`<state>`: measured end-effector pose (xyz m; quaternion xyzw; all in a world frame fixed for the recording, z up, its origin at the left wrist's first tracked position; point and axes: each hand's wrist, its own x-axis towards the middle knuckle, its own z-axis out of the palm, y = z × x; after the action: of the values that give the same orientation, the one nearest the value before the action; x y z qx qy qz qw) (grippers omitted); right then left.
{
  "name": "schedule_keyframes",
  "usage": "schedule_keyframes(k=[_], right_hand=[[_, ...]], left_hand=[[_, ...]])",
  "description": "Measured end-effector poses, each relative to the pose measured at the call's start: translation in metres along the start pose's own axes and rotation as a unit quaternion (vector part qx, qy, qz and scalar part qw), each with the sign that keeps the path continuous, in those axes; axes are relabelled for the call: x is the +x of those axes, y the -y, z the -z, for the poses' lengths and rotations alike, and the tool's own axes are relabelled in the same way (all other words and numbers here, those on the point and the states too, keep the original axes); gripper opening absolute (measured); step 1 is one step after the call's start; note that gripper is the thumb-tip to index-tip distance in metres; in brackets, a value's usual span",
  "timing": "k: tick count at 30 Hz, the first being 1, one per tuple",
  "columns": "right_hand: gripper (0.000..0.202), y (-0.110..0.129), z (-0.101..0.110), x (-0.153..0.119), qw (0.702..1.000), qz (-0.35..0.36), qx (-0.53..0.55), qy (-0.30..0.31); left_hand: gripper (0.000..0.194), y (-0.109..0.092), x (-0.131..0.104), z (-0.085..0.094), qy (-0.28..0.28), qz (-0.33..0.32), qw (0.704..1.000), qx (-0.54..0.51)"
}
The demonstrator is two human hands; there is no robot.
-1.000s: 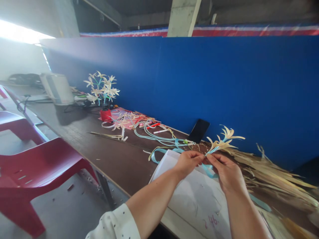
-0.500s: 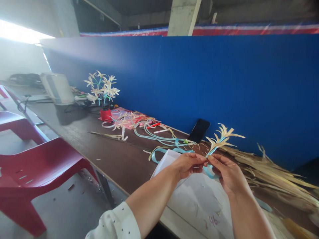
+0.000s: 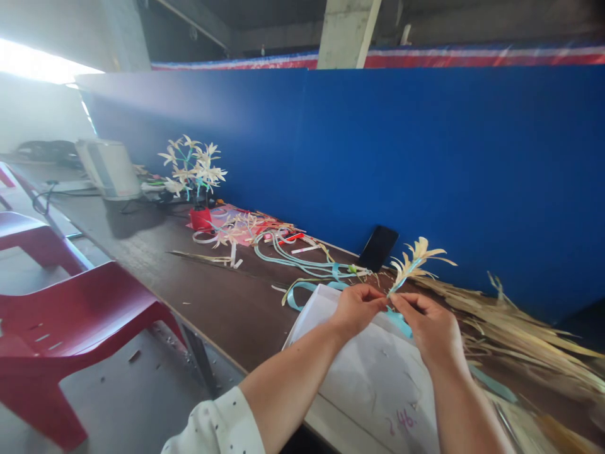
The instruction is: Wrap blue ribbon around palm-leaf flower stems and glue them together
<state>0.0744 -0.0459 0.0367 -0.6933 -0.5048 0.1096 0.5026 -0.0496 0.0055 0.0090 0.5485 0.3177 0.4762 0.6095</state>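
Observation:
A pale straw-coloured flower [image 3: 414,260] with a light-blue wrapped stem tilts up to the right above my fingertips. My left hand [image 3: 359,309] is closed, its thumb and fingers pinching the stem's lower end. Close beside it, my right hand [image 3: 425,321] also pinches the stem between thumb and forefinger. Light-blue ribbon [image 3: 399,324] shows just below my fingers, over a white paper-like sheet [image 3: 373,384] with handwritten marks. The exact tip of the stem is hidden by my fingers.
A black phone [image 3: 378,248] leans against the blue partition [image 3: 454,157]. Dry leaf strips [image 3: 515,328] lie at the right. Farther left stand a red pot [image 3: 201,219] of similar flowers and a whitish kettle-like object [image 3: 111,169]. Red chairs [image 3: 89,309] line the table's left side.
The flower has turned slightly and shifted a little left and down. My right hand has rotated, and the ribbon below it has moved.

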Motion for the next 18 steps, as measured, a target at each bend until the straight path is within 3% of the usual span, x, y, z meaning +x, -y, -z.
schedule_keyframes(k=[8, 12, 18], right_hand=[[0.030, 0.008, -0.003, -0.002, 0.999, 0.000, -0.035, -0.002], [0.038, -0.001, -0.004, 0.000, 0.998, -0.032, 0.047, 0.012], [0.044, -0.009, -0.005, 0.003, 0.974, -0.060, 0.214, 0.049]], left_hand=[[0.016, 0.006, -0.002, -0.002, -0.028, -0.061, 0.997, 0.035], [0.024, 0.003, 0.000, -0.001, -0.003, -0.013, 1.000, -0.026], [0.044, -0.005, -0.001, 0.005, 0.098, 0.089, 0.977, -0.169]])
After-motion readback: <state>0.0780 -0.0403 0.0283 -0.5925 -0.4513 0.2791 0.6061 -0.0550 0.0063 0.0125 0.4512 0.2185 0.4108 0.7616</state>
